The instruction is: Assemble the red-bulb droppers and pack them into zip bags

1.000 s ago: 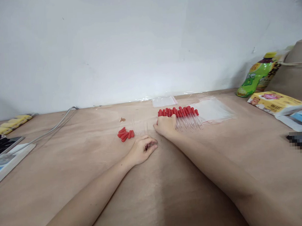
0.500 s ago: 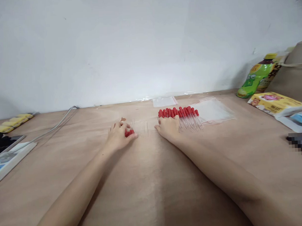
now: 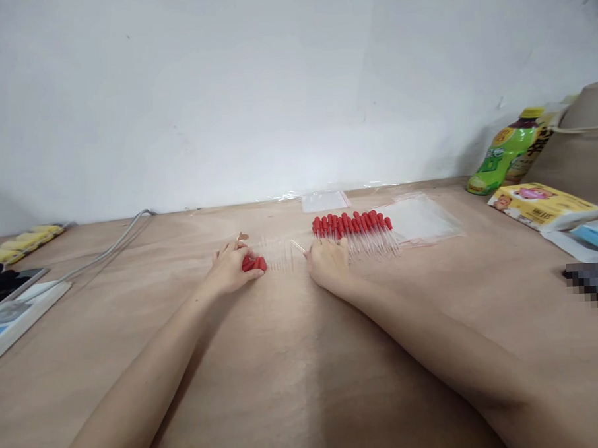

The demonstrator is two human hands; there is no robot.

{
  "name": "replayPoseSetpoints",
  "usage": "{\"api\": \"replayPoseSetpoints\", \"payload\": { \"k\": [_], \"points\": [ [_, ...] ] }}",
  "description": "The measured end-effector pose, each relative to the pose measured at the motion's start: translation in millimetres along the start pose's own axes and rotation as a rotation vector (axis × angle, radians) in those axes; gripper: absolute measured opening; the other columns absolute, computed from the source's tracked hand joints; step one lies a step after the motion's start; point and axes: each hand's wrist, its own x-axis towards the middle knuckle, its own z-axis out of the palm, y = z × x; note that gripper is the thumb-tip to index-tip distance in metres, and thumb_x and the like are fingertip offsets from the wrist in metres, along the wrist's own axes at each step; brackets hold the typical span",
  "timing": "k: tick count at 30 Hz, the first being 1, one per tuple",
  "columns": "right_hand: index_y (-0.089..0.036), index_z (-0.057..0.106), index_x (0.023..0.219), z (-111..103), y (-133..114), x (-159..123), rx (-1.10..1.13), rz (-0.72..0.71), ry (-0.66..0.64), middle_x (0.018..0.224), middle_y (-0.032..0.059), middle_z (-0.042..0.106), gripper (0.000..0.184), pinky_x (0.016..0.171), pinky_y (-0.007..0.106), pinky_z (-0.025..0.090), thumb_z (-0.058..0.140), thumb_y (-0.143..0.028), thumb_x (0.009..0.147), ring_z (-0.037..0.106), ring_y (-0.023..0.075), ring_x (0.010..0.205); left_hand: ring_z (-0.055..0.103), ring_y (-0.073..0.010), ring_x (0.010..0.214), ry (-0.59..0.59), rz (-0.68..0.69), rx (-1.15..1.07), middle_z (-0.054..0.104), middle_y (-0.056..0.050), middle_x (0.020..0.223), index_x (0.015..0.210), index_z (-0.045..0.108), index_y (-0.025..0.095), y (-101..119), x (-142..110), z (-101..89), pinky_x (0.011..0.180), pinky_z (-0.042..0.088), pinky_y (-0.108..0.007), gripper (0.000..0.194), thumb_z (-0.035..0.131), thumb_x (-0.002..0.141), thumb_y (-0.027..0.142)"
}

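My left hand point(image 3: 230, 268) rests on the small heap of loose red rubber caps point(image 3: 254, 263), its fingers curled over them. Just right of the caps lies a row of clear glass tubes point(image 3: 278, 253). My right hand point(image 3: 326, 262) is closed in a pinch on one clear glass tube point(image 3: 298, 246), which sticks out to the left of its fingers. Behind that hand lies a row of finished droppers with red caps point(image 3: 357, 229).
Clear plastic bags point(image 3: 418, 220) lie behind the droppers, a smaller one point(image 3: 326, 201) by the wall. A green bottle point(image 3: 508, 151), a yellow packet point(image 3: 543, 205) and a tan bag point(image 3: 585, 139) stand at the right. A power strip point(image 3: 20, 314) and cable point(image 3: 106, 251) are at the left.
My left hand moved from the table in front of the tubes up and left onto the red caps. My right hand came off the droppers and now pinches a glass tube.
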Motion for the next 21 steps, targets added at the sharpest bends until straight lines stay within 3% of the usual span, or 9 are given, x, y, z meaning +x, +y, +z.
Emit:
{"api": "replayPoseSetpoints", "payload": {
  "k": [8, 12, 15, 18, 21],
  "points": [
    [-0.015, 0.051, 0.080, -6.2, 44.2, -48.3, 0.161, -0.097, 0.257, 0.078, 0.0043, 0.060, 0.020, 0.077, 0.034, 0.022, 0.037, -0.028, 0.088, 0.051, 0.0158, 0.072, 0.052, -0.0252, 0.099, 0.036, -0.002, -0.165, 0.059, -0.007, 0.091, 0.083, 0.060, 0.017, 5.4, 1.5, -10.3, 0.082, 0.042, -0.036, 0.030, 0.061, 0.069, 0.045],
    [-0.017, 0.049, 0.076, -8.4, 73.8, -64.2, 0.281, -0.147, 0.303, 0.069, 0.0007, 0.059, 0.020, 0.080, 0.034, 0.026, 0.038, -0.028, 0.088, 0.052, 0.0124, 0.062, 0.057, -0.0204, 0.085, 0.105, 0.038, -0.323, 0.059, -0.006, 0.095, 0.090, 0.058, 0.017, 30.4, -5.3, -15.8, 0.069, 0.046, -0.030, 0.032, 0.063, 0.070, 0.041],
    [-0.019, 0.052, 0.085, -10.5, 86.9, -69.6, 0.345, -0.229, 0.283, 0.074, 0.0025, 0.061, 0.016, 0.075, 0.032, 0.033, 0.039, -0.028, 0.087, 0.055, 0.0147, 0.068, 0.057, -0.0134, 0.064, 0.041, 0.105, -0.458, 0.061, -0.003, 0.082, 0.090, 0.057, 0.018, 59.1, -15.2, -2.2, 0.057, 0.045, -0.024, 0.021, 0.058, 0.075, 0.033],
    [-0.019, 0.053, 0.103, -12.1, 89.7, -69.8, 0.357, -0.303, 0.275, 0.090, 0.0059, 0.063, 0.022, 0.073, 0.030, 0.037, 0.038, -0.024, 0.087, 0.056, 0.0166, 0.081, 0.058, -0.0123, 0.066, -0.034, 0.221, -0.517, 0.062, -0.002, 0.075, 0.082, 0.057, 0.016, 79.3, -23.2, 19.8, 0.060, 0.045, -0.023, 0.008, 0.050, 0.080, 0.019],
    [-0.019, 0.055, 0.104, -13.2, 87.4, -68.1, 0.332, -0.337, 0.235, 0.090, 0.0060, 0.062, 0.024, 0.073, 0.031, 0.036, 0.038, -0.022, 0.088, 0.056, 0.0163, 0.082, 0.057, -0.0122, 0.066, 0.056, 0.222, -0.484, 0.063, -0.002, 0.077, 0.080, 0.058, 0.016, 84.0, -27.2, 31.9, 0.060, 0.044, -0.024, 0.009, 0.050, 0.081, 0.017]
  ]
}}
